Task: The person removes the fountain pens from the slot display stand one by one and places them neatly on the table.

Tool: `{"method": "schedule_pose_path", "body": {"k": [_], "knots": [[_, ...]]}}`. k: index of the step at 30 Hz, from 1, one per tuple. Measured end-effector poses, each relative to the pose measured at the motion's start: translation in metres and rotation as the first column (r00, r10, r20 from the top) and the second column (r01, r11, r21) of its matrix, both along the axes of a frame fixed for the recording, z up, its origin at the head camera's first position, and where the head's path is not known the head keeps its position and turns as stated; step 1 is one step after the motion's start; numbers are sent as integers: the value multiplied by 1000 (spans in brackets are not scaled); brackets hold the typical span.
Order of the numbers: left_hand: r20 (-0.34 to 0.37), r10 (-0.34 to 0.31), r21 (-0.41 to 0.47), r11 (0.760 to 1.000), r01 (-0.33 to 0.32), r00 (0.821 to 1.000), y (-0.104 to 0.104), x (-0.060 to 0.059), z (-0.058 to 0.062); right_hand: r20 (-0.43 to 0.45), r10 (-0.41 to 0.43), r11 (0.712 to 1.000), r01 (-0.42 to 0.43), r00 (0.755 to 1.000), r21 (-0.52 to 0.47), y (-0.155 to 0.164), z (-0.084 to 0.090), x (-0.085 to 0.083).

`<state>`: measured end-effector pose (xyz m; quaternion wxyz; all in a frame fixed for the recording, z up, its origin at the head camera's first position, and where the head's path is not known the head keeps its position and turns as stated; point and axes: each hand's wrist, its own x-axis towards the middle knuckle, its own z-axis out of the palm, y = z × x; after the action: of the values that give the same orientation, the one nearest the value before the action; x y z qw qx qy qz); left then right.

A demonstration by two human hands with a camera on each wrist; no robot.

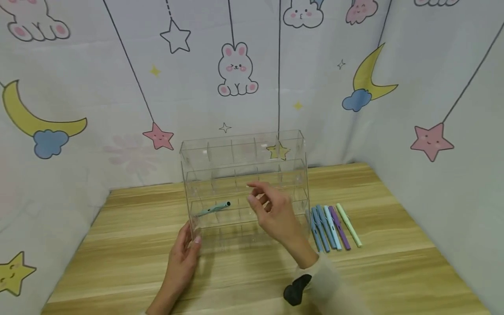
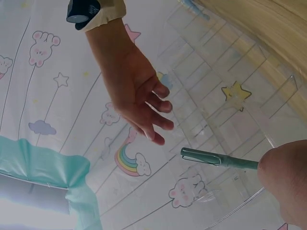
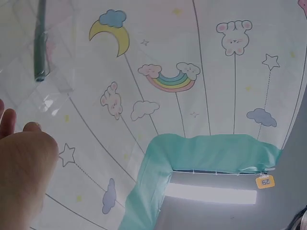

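A clear acrylic organizer (image 1: 244,151) with several rows of compartments stands at the middle of the wooden table. A teal pen (image 1: 212,209) lies in a lower-left compartment; it also shows in the wrist views as pen (image 2: 218,159) and pen (image 3: 40,43). My left hand (image 1: 185,249) holds the organizer's lower-left front corner, thumb on the front edge. My right hand (image 1: 271,210) hovers in front of the organizer's middle with fingers loosely curled and nothing in them; the left wrist view shows the same hand (image 2: 139,96) empty.
Several pens (image 1: 332,227), blue, purple and pale green, lie side by side on the table (image 1: 393,271) just right of the organizer. Cartoon-printed cloth walls (image 1: 78,109) close in the back and both sides.
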<state>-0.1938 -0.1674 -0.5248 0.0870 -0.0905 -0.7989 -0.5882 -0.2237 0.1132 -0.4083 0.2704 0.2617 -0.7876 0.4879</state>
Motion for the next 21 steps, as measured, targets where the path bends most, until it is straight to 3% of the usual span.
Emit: {"method": "schedule_pose_path", "body": {"k": [4,8,14,21], "knots": [[0,10,-9,1000,-10,1000,0,0,1,93,105,995,-104,990,-9,-21,-4,2],[-5,10,-19,1000,-10,1000,-1,-1,1,97,148,988,-152,984,30,-30,-7,-1],[-17,-8,-20,1000,7,1000,-1,0,1,113,243,956,-258,963,140,-34,-11,-1],[-38,-10,-11,1000,10,999,1,0,2,108,219,971,-228,970,75,-36,-13,-3]]}}
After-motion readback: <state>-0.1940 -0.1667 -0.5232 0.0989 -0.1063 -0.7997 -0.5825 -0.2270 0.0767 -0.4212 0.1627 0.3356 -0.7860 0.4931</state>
